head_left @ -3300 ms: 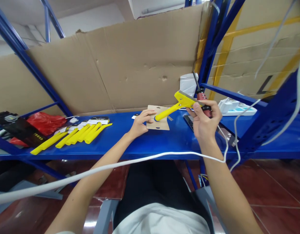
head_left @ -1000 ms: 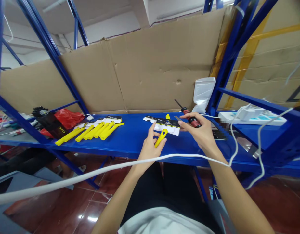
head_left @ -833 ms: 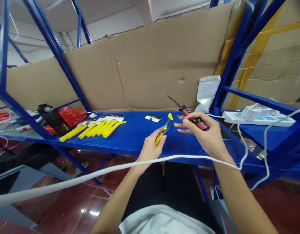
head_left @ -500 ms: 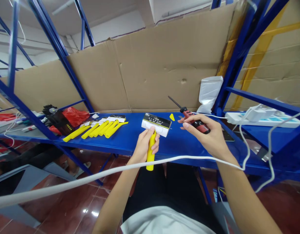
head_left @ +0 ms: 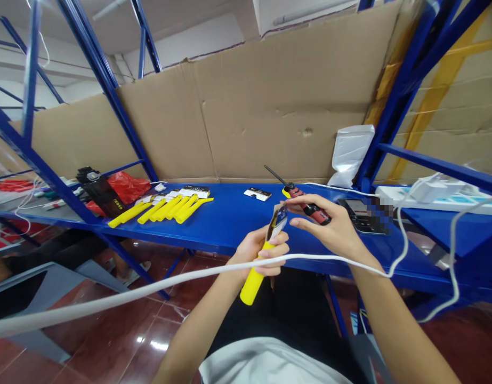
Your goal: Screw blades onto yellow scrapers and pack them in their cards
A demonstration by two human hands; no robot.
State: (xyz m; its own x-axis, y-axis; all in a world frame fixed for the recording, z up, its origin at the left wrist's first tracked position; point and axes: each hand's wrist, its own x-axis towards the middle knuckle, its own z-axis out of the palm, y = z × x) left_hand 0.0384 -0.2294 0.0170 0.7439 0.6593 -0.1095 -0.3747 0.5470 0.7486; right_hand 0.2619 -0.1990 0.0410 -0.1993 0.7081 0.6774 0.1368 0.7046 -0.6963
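My left hand (head_left: pixel 261 253) is wrapped around the yellow handle (head_left: pixel 251 288) of a flat-headed tool that looks like a scraper. A black-and-white card sleeve (head_left: pixel 276 224) covers its head, now turned nearly edge-on. In my right hand (head_left: pixel 329 221) lies a red-and-black screwdriver (head_left: pixel 307 205), its thin dark shaft pointing up and left. The fingertips of that hand are at the sleeve's upper edge; whether they pinch it I cannot tell. Beyond, a small black-and-white card (head_left: pixel 257 194) lies on the blue table (head_left: pixel 225 218). A small yellow piece (head_left: pixel 285 193) shows partly behind the screwdriver.
Several yellow-handled tools (head_left: pixel 171 208) with card sleeves lie in a row at left, beside a black box (head_left: pixel 99 194) and red plastic bag (head_left: pixel 128 186). A phone (head_left: pixel 363 216) and power strip (head_left: pixel 461 200) are at right. A white cable (head_left: pixel 214 273) crosses before my forearms.
My left hand has moved right and turned the sleeved tool edge-on. My right hand, still holding the screwdriver, has come left to the sleeve. The small card on the table has come into view.
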